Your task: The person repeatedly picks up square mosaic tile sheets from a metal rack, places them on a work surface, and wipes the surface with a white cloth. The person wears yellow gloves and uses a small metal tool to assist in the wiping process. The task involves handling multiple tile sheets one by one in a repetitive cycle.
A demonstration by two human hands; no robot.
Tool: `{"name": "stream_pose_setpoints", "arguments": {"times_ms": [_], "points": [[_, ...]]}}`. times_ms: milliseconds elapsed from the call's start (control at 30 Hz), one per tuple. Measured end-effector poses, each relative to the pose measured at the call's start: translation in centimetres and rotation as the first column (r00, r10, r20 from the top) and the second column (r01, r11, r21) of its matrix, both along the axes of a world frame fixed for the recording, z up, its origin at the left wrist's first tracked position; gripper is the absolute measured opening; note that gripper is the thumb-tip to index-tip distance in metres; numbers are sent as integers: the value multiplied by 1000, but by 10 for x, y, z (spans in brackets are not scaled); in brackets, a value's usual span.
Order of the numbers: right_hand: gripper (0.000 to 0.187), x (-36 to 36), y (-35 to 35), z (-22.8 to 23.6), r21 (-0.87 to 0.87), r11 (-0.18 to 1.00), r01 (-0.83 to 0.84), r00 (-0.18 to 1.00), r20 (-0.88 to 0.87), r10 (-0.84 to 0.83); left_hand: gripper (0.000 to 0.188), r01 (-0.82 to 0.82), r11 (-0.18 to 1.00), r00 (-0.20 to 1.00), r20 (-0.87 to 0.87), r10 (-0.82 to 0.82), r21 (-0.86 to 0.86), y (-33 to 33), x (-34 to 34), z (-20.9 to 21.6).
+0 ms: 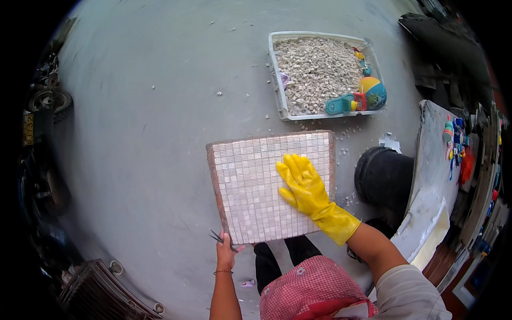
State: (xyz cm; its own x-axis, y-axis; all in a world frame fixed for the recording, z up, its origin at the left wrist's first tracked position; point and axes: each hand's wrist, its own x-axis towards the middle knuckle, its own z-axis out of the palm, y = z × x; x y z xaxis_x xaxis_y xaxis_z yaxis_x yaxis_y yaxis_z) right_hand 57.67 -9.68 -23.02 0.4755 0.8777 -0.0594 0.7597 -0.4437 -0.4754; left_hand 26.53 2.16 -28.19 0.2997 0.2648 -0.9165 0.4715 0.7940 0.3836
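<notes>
A framed board of small pale mosaic tiles (245, 184) is in front of me, with a brown rim (217, 192) along its edges. My right hand (305, 186), in a yellow rubber glove, lies flat on the tiles right of the middle, its fingers stretched out. At the board's near left corner, my bare left hand (225, 256) is closed around dark tweezers (217, 237). Its fingers also touch the corner, though how firmly they grip the board is hidden. The tiles sit in close rows across the board.
Beyond the board, a white plastic tub (282, 114) holds many loose stone cubes, a colourful ball (373, 95) and other toys. Loose cubes lie on the grey floor. A black bucket (381, 178) and a pale panel (434, 154) stand at right; a wheeled vehicle (50, 101) is far left.
</notes>
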Motion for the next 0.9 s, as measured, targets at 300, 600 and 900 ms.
{"name": "stream_pose_setpoints", "arguments": {"times_ms": [300, 600, 900], "points": [[21, 16, 63, 2, -305, 942, 141, 989, -8, -151, 49, 29, 999, 999, 14, -30, 12, 4, -3, -3], [26, 47, 97, -30, -848, 516, -125, 991, -77, 114, 49, 13, 1000, 999, 39, -13, -2, -1, -8, -10], [20, 38, 76, 18, -762, 597, -250, 966, -149, 213, 51, -30, 999, 997, 71, 31, -19, 3, -5, -6]]}}
